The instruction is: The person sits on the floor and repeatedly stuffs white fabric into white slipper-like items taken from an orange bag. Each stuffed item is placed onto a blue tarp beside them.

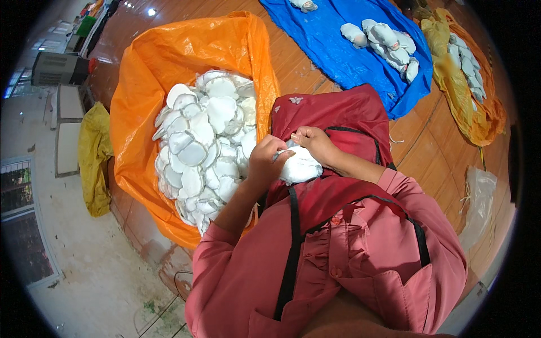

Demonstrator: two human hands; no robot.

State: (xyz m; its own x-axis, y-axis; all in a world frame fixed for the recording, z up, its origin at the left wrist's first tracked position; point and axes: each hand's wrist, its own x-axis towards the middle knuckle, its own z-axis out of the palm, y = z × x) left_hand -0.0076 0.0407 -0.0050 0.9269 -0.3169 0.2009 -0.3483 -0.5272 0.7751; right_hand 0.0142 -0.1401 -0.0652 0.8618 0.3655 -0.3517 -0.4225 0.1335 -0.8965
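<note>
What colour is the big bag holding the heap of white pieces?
Orange; the bag lies open around the white pieces, seen clearly in the head view.

One head-worn fisheye view looks steeply down from close above the person's lap, hands centre frame; the wooden floor (428,146) curves toward the rim (edges bend and go dark), orange sack (146,73) upper left.
</note>
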